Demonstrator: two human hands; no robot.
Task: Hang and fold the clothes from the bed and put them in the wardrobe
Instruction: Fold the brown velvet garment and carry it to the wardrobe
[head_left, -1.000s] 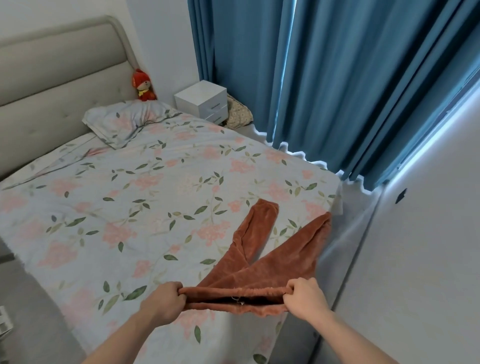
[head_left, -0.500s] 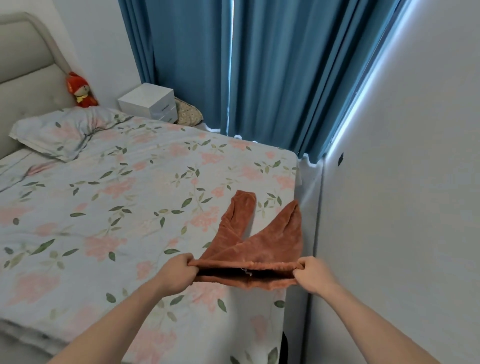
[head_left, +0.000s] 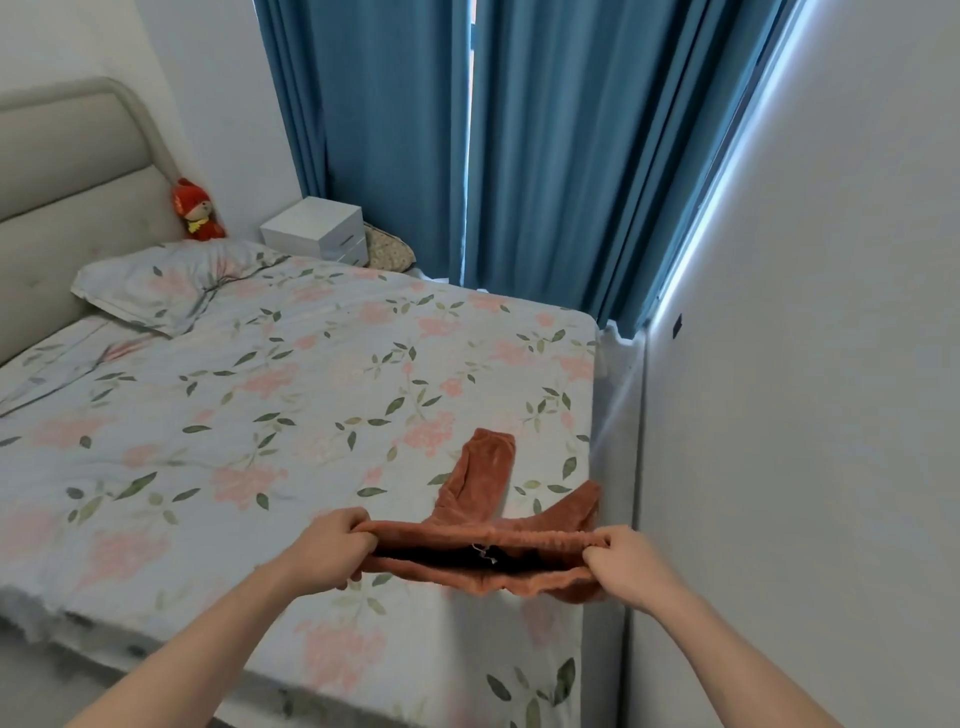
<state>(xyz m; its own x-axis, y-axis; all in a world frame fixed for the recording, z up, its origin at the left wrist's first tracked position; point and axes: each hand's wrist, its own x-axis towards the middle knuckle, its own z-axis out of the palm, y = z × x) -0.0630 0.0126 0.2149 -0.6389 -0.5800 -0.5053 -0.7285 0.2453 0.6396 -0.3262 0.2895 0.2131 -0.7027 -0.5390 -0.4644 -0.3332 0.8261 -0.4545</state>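
At the near right corner of the floral bed (head_left: 311, 395), rust-brown fleece trousers (head_left: 483, 499): waistband pinched taut between left hand (head_left: 332, 551) and right hand (head_left: 623, 564), both curled round its ends; legs splayed flat, likely to straighten for folding.

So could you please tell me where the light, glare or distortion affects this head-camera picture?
Head view: daylight blows out the gap in the curtains and the strip by the wall; wide-angle bending curves that wall's edge; the trousers, gripped by the left hand and right hand, look soft rather than crisp.
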